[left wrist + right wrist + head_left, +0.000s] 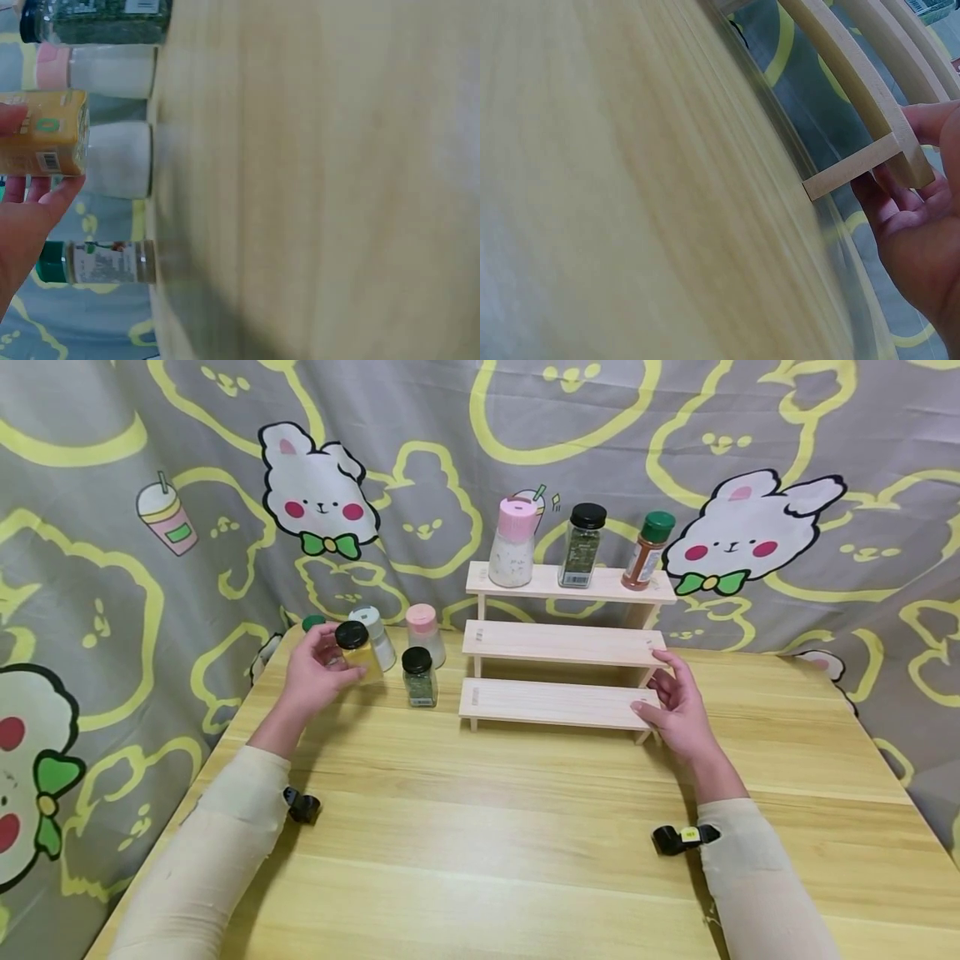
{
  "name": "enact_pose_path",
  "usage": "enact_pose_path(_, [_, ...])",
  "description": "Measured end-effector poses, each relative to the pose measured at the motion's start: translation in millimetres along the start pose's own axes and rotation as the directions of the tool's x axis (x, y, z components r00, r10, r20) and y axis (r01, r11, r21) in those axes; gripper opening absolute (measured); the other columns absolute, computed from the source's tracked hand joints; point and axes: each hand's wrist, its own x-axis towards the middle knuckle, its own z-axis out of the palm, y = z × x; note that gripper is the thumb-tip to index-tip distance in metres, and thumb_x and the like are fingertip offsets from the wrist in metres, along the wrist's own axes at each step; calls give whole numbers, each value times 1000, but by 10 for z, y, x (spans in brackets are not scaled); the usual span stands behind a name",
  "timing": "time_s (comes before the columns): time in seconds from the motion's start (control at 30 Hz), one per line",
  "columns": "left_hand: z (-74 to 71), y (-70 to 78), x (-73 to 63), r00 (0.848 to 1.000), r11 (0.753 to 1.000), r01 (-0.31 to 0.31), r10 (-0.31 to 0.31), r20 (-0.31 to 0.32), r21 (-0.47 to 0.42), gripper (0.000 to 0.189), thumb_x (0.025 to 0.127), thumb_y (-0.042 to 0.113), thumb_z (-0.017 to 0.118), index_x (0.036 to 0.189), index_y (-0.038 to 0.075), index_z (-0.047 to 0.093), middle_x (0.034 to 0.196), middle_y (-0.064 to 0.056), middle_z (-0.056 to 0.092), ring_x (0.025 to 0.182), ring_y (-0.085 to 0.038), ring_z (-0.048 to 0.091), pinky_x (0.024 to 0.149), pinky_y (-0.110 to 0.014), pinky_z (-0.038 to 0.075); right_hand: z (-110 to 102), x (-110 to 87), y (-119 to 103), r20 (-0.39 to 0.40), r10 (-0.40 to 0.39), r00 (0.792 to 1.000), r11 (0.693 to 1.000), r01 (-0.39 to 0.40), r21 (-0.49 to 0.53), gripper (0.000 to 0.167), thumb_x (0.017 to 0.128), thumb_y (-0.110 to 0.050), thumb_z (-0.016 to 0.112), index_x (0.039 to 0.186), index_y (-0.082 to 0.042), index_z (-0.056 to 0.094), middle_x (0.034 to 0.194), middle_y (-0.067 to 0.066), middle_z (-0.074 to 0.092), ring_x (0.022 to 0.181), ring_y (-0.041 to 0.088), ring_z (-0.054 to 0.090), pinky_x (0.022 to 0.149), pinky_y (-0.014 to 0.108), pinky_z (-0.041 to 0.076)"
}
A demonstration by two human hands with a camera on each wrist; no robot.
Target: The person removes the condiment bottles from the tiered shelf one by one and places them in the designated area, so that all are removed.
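Note:
My left hand (pixel 318 668) grips a square spice jar (pixel 356 647) with a black lid and yellow contents; in the left wrist view the yellow jar (pixel 52 135) is raised off the table, thumb on one side and fingers on the other. At the right end of a three-tier wooden rack (pixel 555 703), my right hand (pixel 678 706) holds the lowest shelf's end, thumb on top. In the right wrist view its fingers (pixel 892 199) curl beneath the shelf beside a leg. The top tier bears a pink-capped shaker (pixel 512 547), a black-lidded herb jar (pixel 581 547) and a green-capped red spice bottle (pixel 647 552).
Left of the rack stand a black-lidded herb jar (pixel 419 678), a pink-capped shaker (pixel 426 635) and a white-capped shaker (pixel 378 639). A green-capped bottle (pixel 105 262) stands behind my left hand. A patterned curtain (pixel 427 468) hangs along the table's back edge.

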Motion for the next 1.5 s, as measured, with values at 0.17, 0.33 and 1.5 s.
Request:
enact_pose_path(0.17, [-12, 10, -37, 999, 1000, 29, -29, 41, 2, 68, 73, -19, 77, 131, 1, 48, 119, -11, 54, 107, -22, 55, 88, -23, 53, 9, 6, -7, 0, 4, 1000, 1000, -4, 5, 84, 82, 28, 57, 151, -15, 35, 141, 34, 43, 123, 32, 49, 94, 22, 47])
enact_pose_path(0.33, [-22, 101, -83, 997, 1000, 28, -28, 71, -1, 65, 73, -19, 76, 129, -2, 48, 116, -8, 55, 106, -22, 54, 86, -21, 52, 11, 5, -8, -3, 0, 1000, 1000, 0, 16, 84, 82, 29, 57, 151, -14, 36, 137, 21, 51, 123, 31, 49, 94, 22, 47])
enact_pose_path(1.5, [-89, -170, -69, 978, 998, 66, -67, 198, 13, 70, 72, -24, 73, 130, 0, 42, 114, -13, 51, 101, -26, 56, 80, -26, 52, -2, 7, -5, 8, -14, 1000, 1000, 14, 3, 84, 82, 29, 57, 151, -12, 35, 135, 10, 54, 123, 31, 50, 92, 22, 48])
